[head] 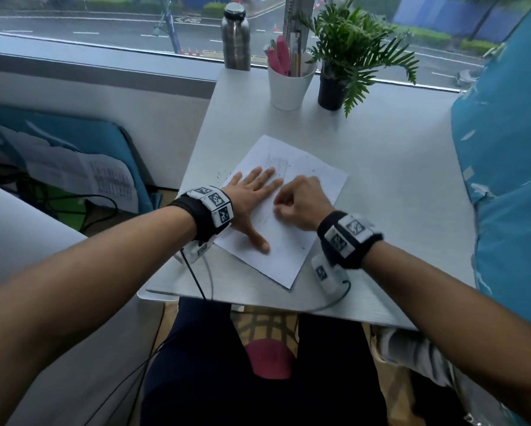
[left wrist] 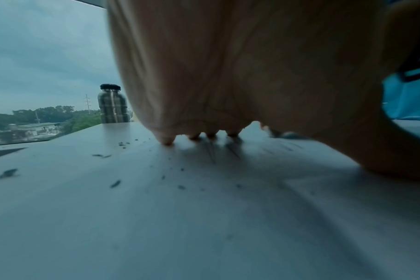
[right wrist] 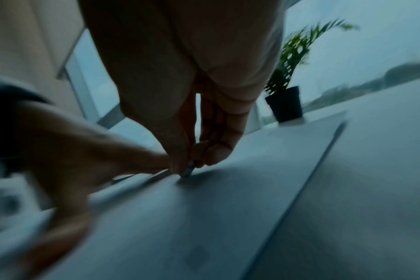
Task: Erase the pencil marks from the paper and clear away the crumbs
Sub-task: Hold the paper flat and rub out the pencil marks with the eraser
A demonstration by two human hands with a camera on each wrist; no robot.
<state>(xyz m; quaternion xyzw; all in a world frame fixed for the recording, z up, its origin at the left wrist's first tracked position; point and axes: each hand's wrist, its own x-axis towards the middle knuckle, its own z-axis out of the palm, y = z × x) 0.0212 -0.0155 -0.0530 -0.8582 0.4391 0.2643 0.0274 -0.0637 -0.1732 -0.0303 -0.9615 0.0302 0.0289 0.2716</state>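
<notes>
A white sheet of paper [head: 313, 182] lies slanted on the pale table [head: 396, 167]. My left hand [head: 258, 192] rests flat on the sheet's left part with its fingers spread and straight; its fingertips [left wrist: 167, 141] press the paper. Just to the right, my right hand [head: 281, 207] is curled, and its thumb and fingers pinch a small eraser [right wrist: 188, 170] whose tip touches the paper. Faint pencil lines [head: 278, 166] show beyond the left fingers. Dark eraser crumbs [left wrist: 115, 183] are scattered on the paper and the table left of it [head: 221, 176].
At the table's far side stand a steel bottle [head: 235, 38], a white cup of pens [head: 290, 84] and a potted fern [head: 332, 90]. A blue bag [head: 504, 155] lines the right side. The near table edge [head: 258, 299] has cables hanging over it.
</notes>
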